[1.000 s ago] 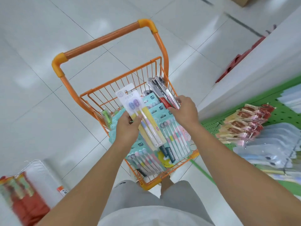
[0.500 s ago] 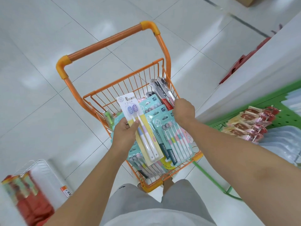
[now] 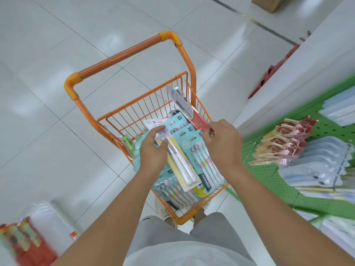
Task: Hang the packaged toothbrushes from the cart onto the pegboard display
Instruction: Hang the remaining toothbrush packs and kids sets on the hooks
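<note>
Orange wire forms the small shopping cart (image 3: 134, 110) seen from the head camera, its padded handle on the far side and its basket heaped with packaged toothbrushes. Most of them are teal multi-brush packs (image 3: 201, 156) lying flat and overlapping, the brush heads pointing toward the handle.

Above that heap the left hand (image 3: 153, 150) grasps a yellow-backed twin toothbrush pack (image 3: 180, 167), thumb and fingers curled over its upper part, so that the two white handles slant down toward the near right corner of the basket.

Just beside it the right hand (image 3: 224, 143) pinches the lower end of a red-and-clear toothbrush pack (image 3: 184, 106), whose top stands tilted above the far right corner of the cart; motion blur hides its print.

To the right runs the green pegboard display (image 3: 269, 173), well apart from both hands. Red and yellow toothbrush packs (image 3: 284, 143) hang on it in a bunched row, with pale blue packs (image 3: 317, 162) below them.

Glossy white floor tiles (image 3: 57, 73) lie under the cart. A white wire rack (image 3: 44, 210) with red goods shows, blurred, at the lower left.
</note>
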The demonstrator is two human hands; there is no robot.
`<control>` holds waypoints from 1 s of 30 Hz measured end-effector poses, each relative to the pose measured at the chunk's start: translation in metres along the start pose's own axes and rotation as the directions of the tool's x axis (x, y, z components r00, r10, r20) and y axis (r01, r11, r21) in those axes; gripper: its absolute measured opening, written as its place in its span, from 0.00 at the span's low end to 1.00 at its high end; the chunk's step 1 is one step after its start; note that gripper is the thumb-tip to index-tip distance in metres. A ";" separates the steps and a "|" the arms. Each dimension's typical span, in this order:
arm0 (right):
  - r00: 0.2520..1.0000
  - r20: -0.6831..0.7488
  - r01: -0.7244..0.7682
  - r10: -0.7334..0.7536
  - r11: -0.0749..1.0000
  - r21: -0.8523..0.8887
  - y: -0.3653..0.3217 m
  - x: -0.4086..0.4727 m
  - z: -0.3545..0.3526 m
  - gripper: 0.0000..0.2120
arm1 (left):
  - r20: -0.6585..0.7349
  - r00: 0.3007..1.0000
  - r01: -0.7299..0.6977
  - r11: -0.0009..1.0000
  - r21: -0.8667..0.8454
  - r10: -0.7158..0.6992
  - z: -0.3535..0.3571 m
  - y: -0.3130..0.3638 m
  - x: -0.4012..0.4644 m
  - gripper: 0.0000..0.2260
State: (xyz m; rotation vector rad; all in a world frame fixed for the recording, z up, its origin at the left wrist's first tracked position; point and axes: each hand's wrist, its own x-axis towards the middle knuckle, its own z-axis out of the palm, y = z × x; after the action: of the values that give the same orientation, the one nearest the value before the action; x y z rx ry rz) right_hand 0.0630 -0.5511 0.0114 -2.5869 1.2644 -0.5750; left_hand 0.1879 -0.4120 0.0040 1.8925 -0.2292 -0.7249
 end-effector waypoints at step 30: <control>0.578 0.565 -0.632 0.589 -0.116 0.767 0.254 -0.306 -0.210 0.13 | 0.723 0.671 -0.339 0.936 0.100 0.166 0.226 -0.024 -0.311 0.17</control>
State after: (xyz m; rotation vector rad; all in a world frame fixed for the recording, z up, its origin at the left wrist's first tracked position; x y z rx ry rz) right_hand -0.3786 -0.4670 0.0353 -0.7380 1.2794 -0.7154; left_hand -0.1948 -0.4298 0.0402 1.6459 -1.0942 -1.2506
